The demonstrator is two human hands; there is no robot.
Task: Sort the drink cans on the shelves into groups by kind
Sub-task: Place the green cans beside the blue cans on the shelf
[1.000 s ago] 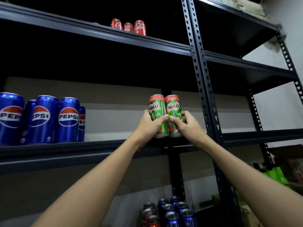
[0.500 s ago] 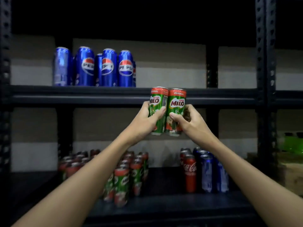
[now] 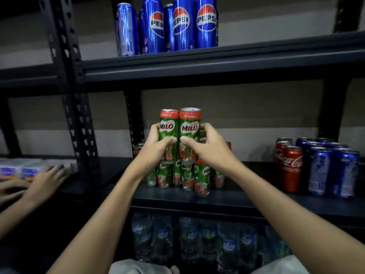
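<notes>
Above the Milo group: two Milo cans, upright, touching, held just over the standing Milo group.
Left hand: curled round the left can.
Right hand: curled round the right can.
Right of group: Coke cans, blue cans.
Above: Pepsi cans.
Obstacle: group's own tops.

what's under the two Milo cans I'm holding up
Below the two Milo cans, gripped by your left hand and right hand, a cluster of Milo cans stands on the middle shelf. Your hands and wrists cover the cluster's tops, so its count is unclear.
</notes>
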